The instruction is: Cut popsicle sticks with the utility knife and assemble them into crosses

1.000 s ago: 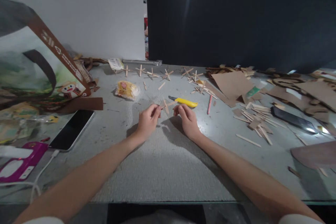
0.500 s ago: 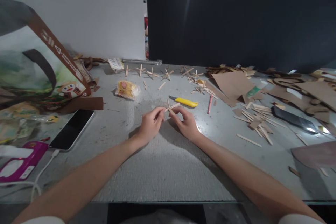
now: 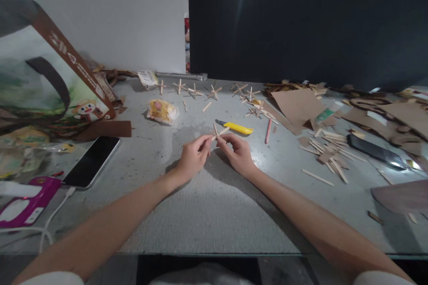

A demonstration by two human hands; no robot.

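Observation:
Between my two hands is a small cross of wooden sticks (image 3: 217, 132), raised a little over the grey table. My left hand (image 3: 194, 155) pinches its left end between thumb and fingertips. On the other side my right hand (image 3: 236, 154) grips a lower right arm of the cross with thumb and forefinger. The fingers hide part of the joint. Just beyond my right hand lies a yellow utility knife (image 3: 238, 128) with its blade pointing left. Several finished-looking stick crosses (image 3: 179, 86) stand in a row toward the back.
A loose pile of wooden sticks (image 3: 329, 153) lies right, beside a black lit device (image 3: 376, 152) and cardboard scraps (image 3: 296, 104). A pink striped stick (image 3: 268, 131) is near the knife. Left are a wrapped snack (image 3: 162, 111), a phone (image 3: 92, 162), a magenta device (image 3: 28, 202) and a printed box (image 3: 50, 67).
The camera view has shifted very slightly. Both hands keep their grip on the stick cross, with the right fingers closing a little nearer its centre.

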